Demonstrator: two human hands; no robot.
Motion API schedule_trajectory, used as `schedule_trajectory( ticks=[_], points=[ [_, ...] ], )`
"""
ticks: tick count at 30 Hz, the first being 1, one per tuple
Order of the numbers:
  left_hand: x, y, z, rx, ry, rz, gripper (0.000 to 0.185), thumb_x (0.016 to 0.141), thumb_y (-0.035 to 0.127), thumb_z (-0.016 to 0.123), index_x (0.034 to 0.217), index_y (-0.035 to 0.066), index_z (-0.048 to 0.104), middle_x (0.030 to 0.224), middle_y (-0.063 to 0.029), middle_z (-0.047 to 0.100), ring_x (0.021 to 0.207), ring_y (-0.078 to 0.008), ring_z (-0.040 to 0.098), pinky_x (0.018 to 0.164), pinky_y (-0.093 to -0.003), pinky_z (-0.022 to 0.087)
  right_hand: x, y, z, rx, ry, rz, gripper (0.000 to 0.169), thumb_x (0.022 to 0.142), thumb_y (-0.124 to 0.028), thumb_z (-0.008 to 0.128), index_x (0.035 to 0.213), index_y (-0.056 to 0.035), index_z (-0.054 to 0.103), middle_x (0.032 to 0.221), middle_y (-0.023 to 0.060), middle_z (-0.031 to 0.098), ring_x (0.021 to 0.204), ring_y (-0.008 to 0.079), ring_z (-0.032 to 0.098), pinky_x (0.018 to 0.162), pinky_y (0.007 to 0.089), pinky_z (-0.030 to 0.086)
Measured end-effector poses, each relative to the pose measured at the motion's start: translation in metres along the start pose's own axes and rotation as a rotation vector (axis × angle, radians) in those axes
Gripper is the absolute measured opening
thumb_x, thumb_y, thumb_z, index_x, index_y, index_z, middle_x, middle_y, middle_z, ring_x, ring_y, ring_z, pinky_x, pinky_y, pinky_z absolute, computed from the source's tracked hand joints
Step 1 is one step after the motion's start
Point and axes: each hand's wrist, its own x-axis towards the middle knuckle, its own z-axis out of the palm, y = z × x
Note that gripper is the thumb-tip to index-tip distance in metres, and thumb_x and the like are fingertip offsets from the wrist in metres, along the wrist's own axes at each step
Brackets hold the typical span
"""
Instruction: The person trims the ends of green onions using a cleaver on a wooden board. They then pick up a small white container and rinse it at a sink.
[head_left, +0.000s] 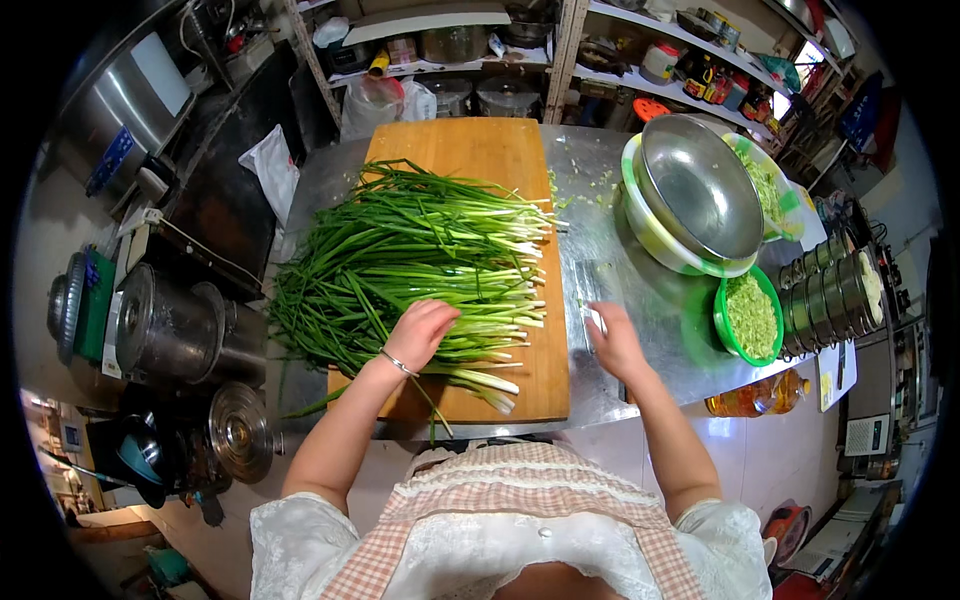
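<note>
A thick layer of scallions lies across a wooden cutting board, white root ends to the right and green tops to the left. Over the near part of the pile is my left hand, fingers bent and bunched together; whether they pinch a stalk is hidden. My right hand hovers right of the board, thumb and fingers apart, above what looks like a flat cleaver blade on the steel table. A bright white patch shows between thumb and fingers, too unclear to name.
At right, a steel bowl leans in a green-and-white basin. Near it stands a green basket of chopped vegetable. Oil bottles stand below the table's right edge. Lidded pots are left; shelves rise behind.
</note>
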Motion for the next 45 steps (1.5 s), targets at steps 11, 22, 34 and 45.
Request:
schedule_trajectory(
  ticks=[11,22,34,45],
  points=[
    [0.004,0.007,0.007,-0.123,-0.096,0.084,0.013,0.077,0.003,0.058,0.09,0.003,0.059,0.087,-0.0097,0.06,0.082,-0.0271,0.056,0.073,-0.0354,0.043,0.014,-0.082,0.02,0.099,-0.279,-0.364,0.016,0.085,-0.016,0.052,0.079,-0.0016,0.054,0.073,0.016,0.056,0.075,0.0353,0.054,0.069,0.0423,0.043],
    [0.027,0.022,0.027,-0.232,-0.21,0.112,0.012,0.077,0.004,0.062,0.089,0.004,0.062,0.083,-0.0105,0.061,0.08,-0.0281,0.058,0.07,-0.0347,0.047,-0.046,-0.054,-0.026,0.389,-0.287,0.186,0.02,0.085,-0.018,0.055,0.092,0.0,0.061,0.074,0.016,0.06,0.063,0.0249,0.056,0.059,0.0326,0.045],
    [0.037,0.026,0.027,-0.221,-0.235,0.172,0.011,0.077,0.002,0.061,0.088,0.002,0.062,0.082,-0.0108,0.061,0.079,-0.0279,0.057,0.069,-0.035,0.047,-0.034,-0.063,-0.021,0.192,-0.187,0.039,0.013,0.081,-0.014,0.059,0.089,-0.003,0.06,0.074,0.0123,0.061,0.067,0.0259,0.058,0.064,0.0317,0.046],
    [0.031,0.006,0.014,-0.274,-0.268,-0.121,0.012,0.079,0.007,0.061,0.09,0.001,0.062,0.08,-0.0111,0.061,0.069,-0.0234,0.057,0.062,-0.0305,0.046,-0.101,-0.012,-0.079,0.731,-0.43,0.332,0.013,0.086,-0.017,0.056,0.082,-0.005,0.06,0.084,0.007,0.059,0.08,0.0161,0.055,0.071,0.0285,0.045]
  ],
)
